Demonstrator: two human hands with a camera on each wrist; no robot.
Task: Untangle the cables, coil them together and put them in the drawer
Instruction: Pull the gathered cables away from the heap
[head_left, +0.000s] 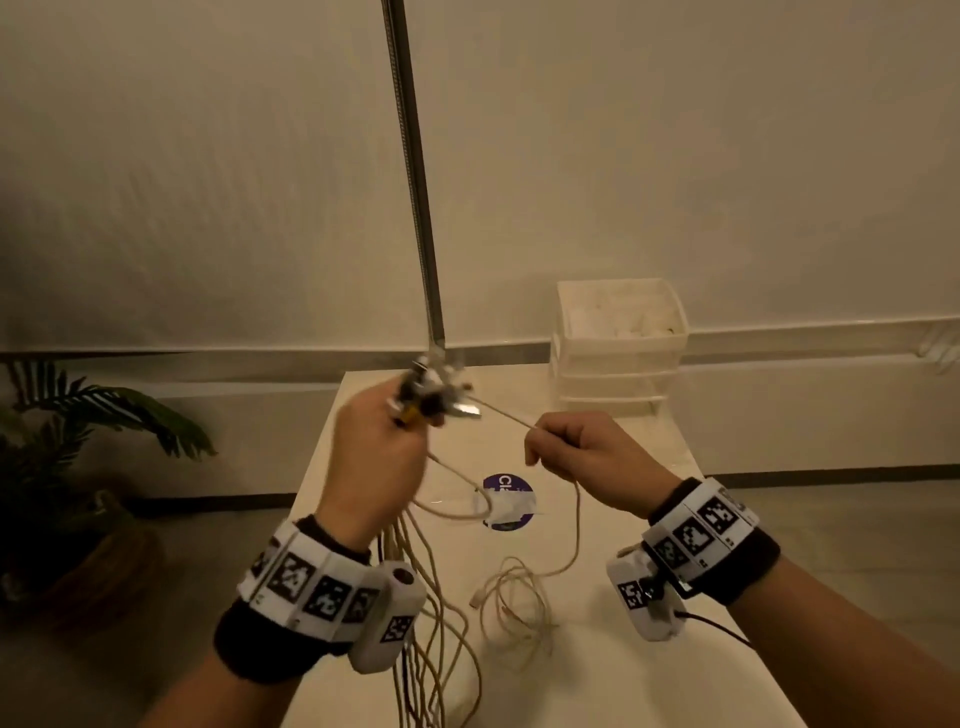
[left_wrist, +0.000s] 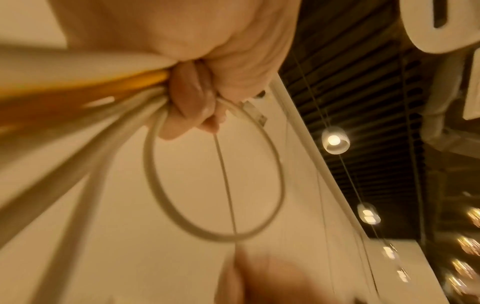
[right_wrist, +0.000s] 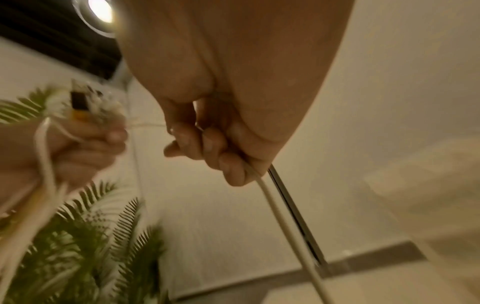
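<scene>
Cables held up over the table, one strand drawn out between my two hands.

The bundle of cables (head_left: 415, 613) hangs from my left hand (head_left: 376, 462), which is clenched round the gathered strands with the plug ends (head_left: 431, 397) sticking out above the fist; the lower lengths trail down onto the table (head_left: 597, 675); one loop (left_wrist: 215, 181) hangs free below the fingers (left_wrist: 192, 102) in the left wrist view; my right hand (head_left: 587, 462) grips a single white cable (right_wrist: 280, 216), fingers curled round it, the strand running taut across to the plugs and the rest dropping to a loose heap (head_left: 514, 603) on the table; a white drawer unit (head_left: 618, 348) stands at the table's far right corner, well apart from the cables; a purple sticker (head_left: 506, 501) lies mid-table; a metal pole (head_left: 415, 182) rises behind; a potted plant (head_left: 78, 467) stands on the floor to the left.
</scene>
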